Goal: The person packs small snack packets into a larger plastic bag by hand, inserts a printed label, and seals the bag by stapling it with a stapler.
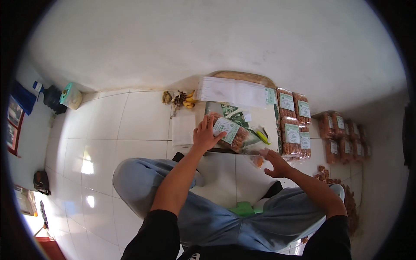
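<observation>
Left hand (206, 136) lies spread on a labelled snack pack (236, 135); right hand (278, 165) gapes at four o'clock.
Stacked packs (292, 134) at three o'clock look done; this one seems unsealed.

The clear pack of brown pieces (231, 133) lies slantwise, label up.

Across the top of my head view I get a plain grey-white wall (216, 39), curved by the lens; a second wall (388, 182) closes my right side. Below them runs a floor (102, 143) of large, glossy white tiles with thin seams. Bright reflections (88, 167) glare off it to the left, and strong light (31, 226) washes the lower left corner. On the left wall (28, 164) I make out a red-framed panel (15, 125), too warped to identify.
</observation>
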Available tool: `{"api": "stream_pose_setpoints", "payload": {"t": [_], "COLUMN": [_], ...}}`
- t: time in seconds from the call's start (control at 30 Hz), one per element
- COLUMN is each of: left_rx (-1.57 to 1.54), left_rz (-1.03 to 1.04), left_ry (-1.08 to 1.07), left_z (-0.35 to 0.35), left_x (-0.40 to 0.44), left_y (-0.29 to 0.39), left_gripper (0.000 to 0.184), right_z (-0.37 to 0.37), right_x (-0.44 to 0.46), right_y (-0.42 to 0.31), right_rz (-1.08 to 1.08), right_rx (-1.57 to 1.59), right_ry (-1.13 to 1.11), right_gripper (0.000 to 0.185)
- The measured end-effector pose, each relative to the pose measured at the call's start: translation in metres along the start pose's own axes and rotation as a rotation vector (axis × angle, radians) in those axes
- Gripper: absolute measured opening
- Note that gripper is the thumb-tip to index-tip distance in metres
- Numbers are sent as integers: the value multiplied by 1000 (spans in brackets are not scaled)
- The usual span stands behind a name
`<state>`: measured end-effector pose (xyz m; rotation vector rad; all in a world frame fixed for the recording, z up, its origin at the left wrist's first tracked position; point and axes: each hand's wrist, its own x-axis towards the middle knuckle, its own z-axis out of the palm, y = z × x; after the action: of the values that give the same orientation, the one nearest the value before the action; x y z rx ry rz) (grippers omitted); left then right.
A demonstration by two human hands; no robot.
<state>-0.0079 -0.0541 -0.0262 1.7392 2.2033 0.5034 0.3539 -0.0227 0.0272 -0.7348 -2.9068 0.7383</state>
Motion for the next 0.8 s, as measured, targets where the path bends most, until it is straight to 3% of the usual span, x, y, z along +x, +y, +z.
{"api": "stream_pose_setpoints", "payload": {"t": [0.03,0.1,0.17,0.23,0.27,0.33,0.43,0.57,0.63,0.7,0.77,0.8], "left_rx": [-13,40,87,225,219,223,164,-32,-191,-253,-607,-610], "left_rz": [1,-24,-55,194,194,601,551,322,181,238,319,310], "left_ry": [24,60,98,256,260,218,166,342,462,444,416,426], "left_z": [-2,5,4,-3,-5,-5,6,-1,-14,-15,1,0], "left_x": [-2,-4,-3,-3,3,15,29,21,17,20,27,24], "left_y": [2,5,8,11,11,12,14,36,53,55,55,60], "left_gripper": [96,101,106,118,118,127,127,124,121,123,129,129], "right_z": [6,29,35,38,55,34,-11,-132,-172,-195,-211,-216], "right_x": [0,5,19,31,37,48,86,133,144,148,150,149], "right_y": [1,3,-7,-5,20,33,50,-38,-75,-88,-101,-107], "right_rz": [4,360,442,705,619,543,484,343,139,55,-96,-28], "right_rx": [-4,454,523,899,903,770,437,114,6,-88,-232,-108], "right_ry": [1,135,221,338,481,450,513,535,477,397,192,118], "right_gripper": [56,55,45,32,21,18,18,17,9,9,9,13]}}
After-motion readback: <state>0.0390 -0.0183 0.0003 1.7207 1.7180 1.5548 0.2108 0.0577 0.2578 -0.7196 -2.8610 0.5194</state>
